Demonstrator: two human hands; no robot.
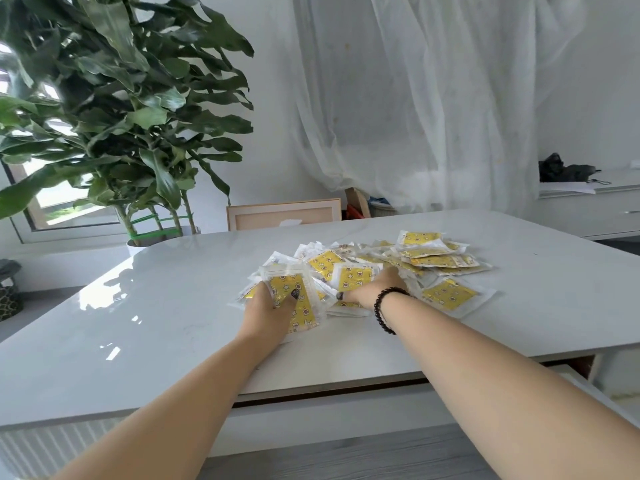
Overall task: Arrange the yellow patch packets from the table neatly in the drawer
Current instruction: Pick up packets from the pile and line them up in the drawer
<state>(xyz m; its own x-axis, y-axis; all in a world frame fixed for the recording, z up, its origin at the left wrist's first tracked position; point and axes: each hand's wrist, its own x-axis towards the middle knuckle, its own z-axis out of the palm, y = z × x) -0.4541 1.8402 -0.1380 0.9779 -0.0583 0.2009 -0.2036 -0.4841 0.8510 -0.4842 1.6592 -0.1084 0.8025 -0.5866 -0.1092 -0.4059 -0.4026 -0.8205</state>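
Note:
A loose heap of yellow patch packets (pixel 429 258) in clear wrappers lies on the white table (pixel 156 306). My left hand (pixel 268 311) grips a small stack of packets (pixel 298 306) at the heap's near left side, thumb on top. My right hand (pixel 375 287), with a black bead bracelet at the wrist, reaches into the middle of the heap; its fingers are buried under packets. The drawer (pixel 346 407) under the table's front edge stands pulled out a little, its inside hidden.
A large potted plant (pixel 131 109) stands behind the table's far left corner. A framed board (pixel 284 213) leans beyond the far edge. White curtains hang at the back. A side cabinet (pixel 588 209) with a dark object stands at right.

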